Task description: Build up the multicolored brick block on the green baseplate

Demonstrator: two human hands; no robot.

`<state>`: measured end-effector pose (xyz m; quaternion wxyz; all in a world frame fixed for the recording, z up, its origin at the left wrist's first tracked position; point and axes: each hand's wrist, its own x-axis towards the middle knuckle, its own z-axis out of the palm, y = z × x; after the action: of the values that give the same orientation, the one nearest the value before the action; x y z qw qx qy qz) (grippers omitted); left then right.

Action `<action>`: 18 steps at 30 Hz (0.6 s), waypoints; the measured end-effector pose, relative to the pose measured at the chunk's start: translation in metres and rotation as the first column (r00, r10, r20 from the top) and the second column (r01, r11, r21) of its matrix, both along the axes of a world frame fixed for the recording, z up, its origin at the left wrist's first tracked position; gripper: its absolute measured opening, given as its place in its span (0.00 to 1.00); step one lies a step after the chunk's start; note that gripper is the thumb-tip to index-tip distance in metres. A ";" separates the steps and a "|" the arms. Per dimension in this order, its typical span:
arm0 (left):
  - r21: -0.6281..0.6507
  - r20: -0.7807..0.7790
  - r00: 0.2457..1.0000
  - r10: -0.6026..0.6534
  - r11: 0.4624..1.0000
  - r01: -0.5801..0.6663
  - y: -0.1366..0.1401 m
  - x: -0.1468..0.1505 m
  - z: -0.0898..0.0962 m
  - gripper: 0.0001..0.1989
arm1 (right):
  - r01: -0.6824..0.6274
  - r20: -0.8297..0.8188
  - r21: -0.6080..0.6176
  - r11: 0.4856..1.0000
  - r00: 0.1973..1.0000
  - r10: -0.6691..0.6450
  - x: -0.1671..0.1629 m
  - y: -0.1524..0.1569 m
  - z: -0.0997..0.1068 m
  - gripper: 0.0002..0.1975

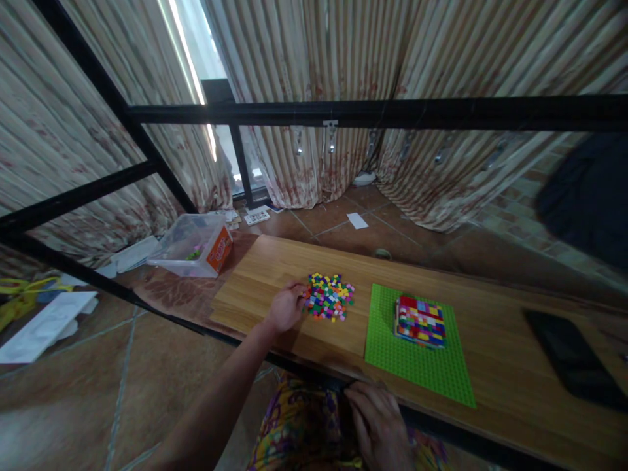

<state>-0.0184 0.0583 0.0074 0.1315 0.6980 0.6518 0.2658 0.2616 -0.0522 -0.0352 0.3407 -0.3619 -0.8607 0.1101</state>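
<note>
Head view: a loose, flat pile of small multicoloured plastic toy bricks [330, 299] is touched at its left edge by the fingers of the left hand [286, 307]. These fingers are bent inward and brought close together; whether a brick is pinched between them cannot be told. The bricks are spread on a long, light-brown wooden tabletop [265, 261], immediately to the right of the left fingertips.

Well to the right of those fingers, past the pile, a square bright-green studded plastic baseplate [407, 373] is laid flat. On it a low rectangular block of multicoloured stacked bricks [420, 322] is set, beyond the right hand's fingers and to their right. The right hand [380, 422] is placed at the near table edge, back upward, with its fingers loosely curved; whether anything is held under them cannot be seen.

Farther right of both hands' fingers, a dark flat rectangular device [572, 356] is rested on the wood. Beyond the left fingers and to their left, a clear plastic box [171, 265] is marked with an orange label [219, 250], whose pale lettering cannot be read. Farther beyond these fingers, a white card printed with a black code-like pattern [257, 216] is seen on the tiled floor [314, 222].
</note>
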 end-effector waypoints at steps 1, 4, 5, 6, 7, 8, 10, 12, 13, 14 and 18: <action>0.000 0.001 1.000 0.005 1.000 -0.005 0.000 0.001 0.000 0.11 | 0.007 0.003 -0.009 1.000 1.000 -0.007 0.000 0.000 0.000 0.13; 0.008 -0.001 0.999 0.034 0.999 -0.034 0.000 0.003 0.000 0.10 | -0.001 0.011 -0.005 1.000 1.000 0.001 0.002 0.000 -0.002 0.13; 0.016 -0.004 0.999 0.043 0.999 -0.043 -0.001 0.004 0.000 0.10 | -0.011 0.011 0.004 1.000 1.000 0.011 0.002 0.001 -0.003 0.13; 0.028 -0.007 0.999 0.051 0.998 -0.051 -0.001 0.005 0.001 0.10 | -0.018 0.008 0.010 1.000 1.000 0.018 0.003 0.001 -0.003 0.13; 0.044 -0.009 0.998 0.057 0.997 -0.056 -0.002 0.005 0.002 0.10 | -0.024 0.005 0.012 1.000 1.000 0.024 0.003 0.002 -0.003 0.13; 0.060 -0.010 0.998 0.063 0.996 -0.062 -0.003 0.005 0.004 0.10 | -0.026 0.000 0.007 1.000 1.000 0.026 0.003 0.002 -0.003 0.13; 0.095 -0.007 0.997 0.072 0.993 -0.071 -0.007 0.004 0.010 0.09 | -0.015 -0.027 -0.031 0.999 1.000 0.014 0.002 0.002 -0.001 0.13; 0.117 0.014 0.997 0.071 0.991 -0.073 -0.015 0.005 0.021 0.08 | 0.009 -0.090 -0.093 0.996 0.996 -0.017 0.000 0.002 0.005 0.12; 0.116 0.036 0.998 0.059 0.991 -0.063 -0.022 0.008 0.027 0.08 | 0.025 -0.131 -0.142 0.990 0.990 -0.044 -0.002 0.002 0.010 0.12; 0.102 0.070 0.997 0.043 0.994 -0.050 -0.029 0.012 0.033 0.09 | 0.042 -0.174 -0.206 0.978 0.982 -0.079 -0.004 0.003 0.015 0.11; -0.015 0.248 0.965 -0.086 0.996 0.092 -0.071 0.050 0.046 0.10 | 0.073 -0.294 -0.547 0.834 0.916 -0.273 -0.014 0.007 0.042 0.12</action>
<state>0.0315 -0.0130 0.0530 0.2325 0.6863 0.6018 0.3359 0.2472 -0.0452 0.0066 0.3891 -0.4921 -0.6833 0.3736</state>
